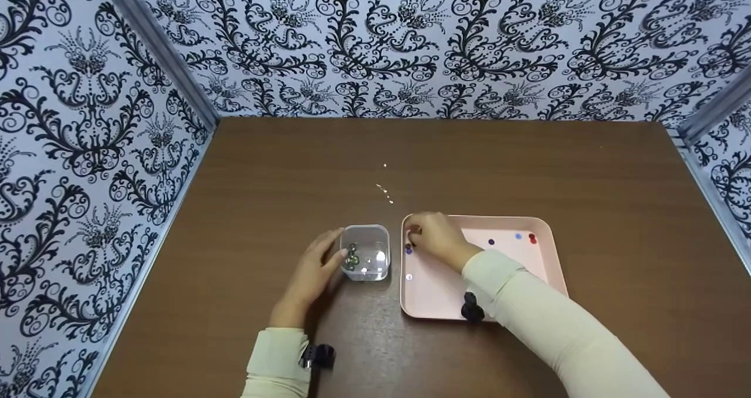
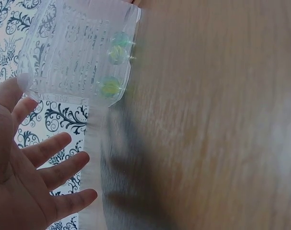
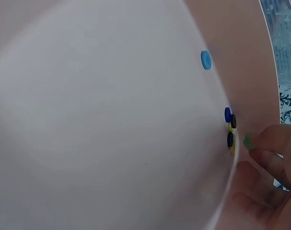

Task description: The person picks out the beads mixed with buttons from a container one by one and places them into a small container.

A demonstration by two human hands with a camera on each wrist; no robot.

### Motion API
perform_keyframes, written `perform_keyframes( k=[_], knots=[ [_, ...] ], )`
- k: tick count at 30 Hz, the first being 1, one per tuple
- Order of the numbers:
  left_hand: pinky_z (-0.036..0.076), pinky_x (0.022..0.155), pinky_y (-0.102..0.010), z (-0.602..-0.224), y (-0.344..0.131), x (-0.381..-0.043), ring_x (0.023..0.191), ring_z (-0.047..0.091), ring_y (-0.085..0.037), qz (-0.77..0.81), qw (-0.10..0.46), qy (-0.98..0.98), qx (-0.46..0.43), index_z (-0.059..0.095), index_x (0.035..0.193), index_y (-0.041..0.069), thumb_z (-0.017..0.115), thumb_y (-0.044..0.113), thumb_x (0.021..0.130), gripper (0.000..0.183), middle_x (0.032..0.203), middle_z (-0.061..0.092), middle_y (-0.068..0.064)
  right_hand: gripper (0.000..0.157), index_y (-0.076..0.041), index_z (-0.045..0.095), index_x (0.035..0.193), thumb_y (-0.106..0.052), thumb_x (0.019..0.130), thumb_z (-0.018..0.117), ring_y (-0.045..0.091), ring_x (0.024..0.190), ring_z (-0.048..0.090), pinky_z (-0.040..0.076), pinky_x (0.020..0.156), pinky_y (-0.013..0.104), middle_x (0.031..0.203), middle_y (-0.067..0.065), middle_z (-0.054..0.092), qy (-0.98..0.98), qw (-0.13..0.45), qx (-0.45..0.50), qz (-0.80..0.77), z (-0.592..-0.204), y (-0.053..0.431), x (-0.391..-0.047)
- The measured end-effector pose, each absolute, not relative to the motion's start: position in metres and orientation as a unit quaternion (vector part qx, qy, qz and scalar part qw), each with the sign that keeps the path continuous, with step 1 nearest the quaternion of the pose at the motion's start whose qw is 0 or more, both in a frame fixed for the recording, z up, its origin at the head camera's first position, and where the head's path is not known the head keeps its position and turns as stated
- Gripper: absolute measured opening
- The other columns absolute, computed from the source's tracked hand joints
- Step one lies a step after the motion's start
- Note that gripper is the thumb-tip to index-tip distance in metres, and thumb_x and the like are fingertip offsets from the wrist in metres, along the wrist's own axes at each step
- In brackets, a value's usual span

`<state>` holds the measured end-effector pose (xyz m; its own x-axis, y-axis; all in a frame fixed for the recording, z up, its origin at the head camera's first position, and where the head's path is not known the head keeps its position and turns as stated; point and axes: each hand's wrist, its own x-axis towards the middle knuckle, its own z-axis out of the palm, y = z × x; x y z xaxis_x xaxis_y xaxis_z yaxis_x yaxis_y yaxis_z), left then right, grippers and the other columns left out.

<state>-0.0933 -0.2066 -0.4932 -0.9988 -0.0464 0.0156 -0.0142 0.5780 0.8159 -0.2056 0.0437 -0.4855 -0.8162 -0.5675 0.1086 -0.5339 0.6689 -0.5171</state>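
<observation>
In the head view my left hand (image 1: 312,272) is at the left side of a clear plastic container (image 1: 375,263), its thumb and a finger touching the wall. Several green marbles (image 2: 110,86) lie inside the container; the left hand's other fingers (image 2: 64,173) are spread. Over the far-left corner of a pink tray (image 1: 434,298), my right hand (image 1: 437,233) reaches in. Between its thumb and finger it pinches a small green marble (image 3: 248,141). Below that, blue, black and yellow buttons (image 3: 227,115) cluster along the tray wall. A light-blue button (image 3: 206,60) lies apart from them.
More buttons lie in the tray: a dark one (image 1: 491,242), a light-blue one (image 1: 518,236) and red ones (image 1: 533,239) near its far right. The brown table (image 1: 281,169) meets patterned panels (image 1: 381,46) at the back and sides.
</observation>
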Motion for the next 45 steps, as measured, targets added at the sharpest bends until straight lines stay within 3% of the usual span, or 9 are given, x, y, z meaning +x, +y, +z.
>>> perform_keyframes(
  k=[15, 24, 34, 45],
  knots=[
    [0.026, 0.112, -0.056, -0.494, -0.206, -0.094, 0.137, 0.035, -0.039, -0.458, 0.02, -0.889, 0.014, 0.052, 0.14, 0.012, 0.061, 0.025, 0.096, 0.047, 0.145, 0.044, -0.021, 0.012, -0.007, 0.073, 0.094, -0.007, 0.081, 0.072, 0.022, 0.085, 0.065, 0.052, 0.081, 0.037, 0.088, 0.004, 0.072, 0.885, 0.068, -0.236, -0.397, -0.476, 0.048, -0.208],
    [0.027, 0.112, -0.056, -0.495, -0.206, -0.094, 0.137, 0.036, -0.039, -0.452, 0.022, -0.891, 0.014, 0.053, 0.138, 0.01, 0.061, 0.024, 0.095, 0.046, 0.144, 0.045, -0.023, 0.014, 0.0, 0.071, 0.095, 0.0, 0.081, 0.071, 0.023, 0.082, 0.066, 0.055, 0.078, 0.034, 0.086, 0.008, 0.071, 0.859, 0.07, -0.214, -0.461, -0.472, 0.048, -0.205],
    [0.026, 0.112, -0.056, -0.495, -0.206, -0.095, 0.137, 0.035, -0.039, -0.455, 0.017, -0.89, 0.017, 0.052, 0.139, 0.011, 0.06, 0.024, 0.096, 0.046, 0.145, 0.043, -0.023, 0.018, 0.004, 0.07, 0.1, 0.004, 0.081, 0.07, 0.023, 0.083, 0.066, 0.053, 0.069, 0.02, 0.09, 0.013, 0.071, 0.833, 0.096, -0.166, -0.52, -0.469, 0.045, -0.203],
    [0.025, 0.113, -0.056, -0.493, -0.206, -0.094, 0.138, 0.034, -0.038, -0.46, 0.013, -0.888, 0.016, 0.052, 0.14, 0.011, 0.06, 0.022, 0.096, 0.046, 0.146, 0.044, -0.02, 0.022, 0.008, 0.067, 0.103, 0.004, 0.082, 0.069, 0.021, 0.085, 0.065, 0.053, 0.074, 0.021, 0.094, 0.014, 0.071, 0.813, 0.103, -0.127, -0.559, -0.465, 0.044, -0.202]
  ],
)
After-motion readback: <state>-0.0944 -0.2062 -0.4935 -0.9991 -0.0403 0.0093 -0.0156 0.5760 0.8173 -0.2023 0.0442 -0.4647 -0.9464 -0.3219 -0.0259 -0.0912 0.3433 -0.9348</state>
